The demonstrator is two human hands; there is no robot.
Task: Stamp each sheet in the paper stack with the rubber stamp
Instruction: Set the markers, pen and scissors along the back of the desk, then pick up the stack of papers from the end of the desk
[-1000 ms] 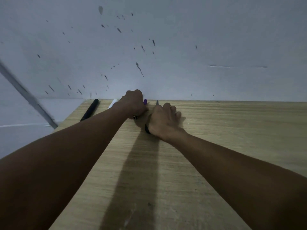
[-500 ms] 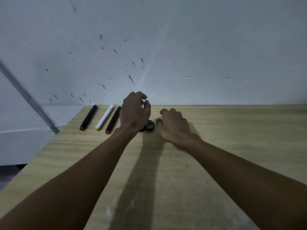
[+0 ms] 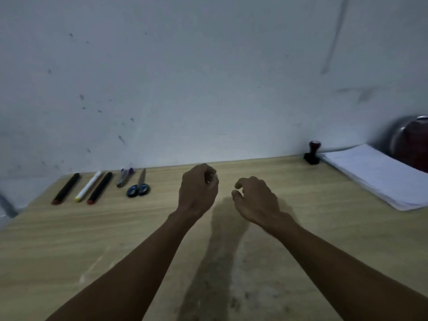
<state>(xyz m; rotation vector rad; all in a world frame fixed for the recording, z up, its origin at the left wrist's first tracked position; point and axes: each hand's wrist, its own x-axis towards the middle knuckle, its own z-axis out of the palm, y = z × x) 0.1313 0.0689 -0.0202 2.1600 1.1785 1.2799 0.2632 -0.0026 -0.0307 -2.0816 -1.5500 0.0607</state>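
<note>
Rubber stamp (image 3: 313, 154) stands beside paper stack (image 3: 375, 174), hands apart.
</note>
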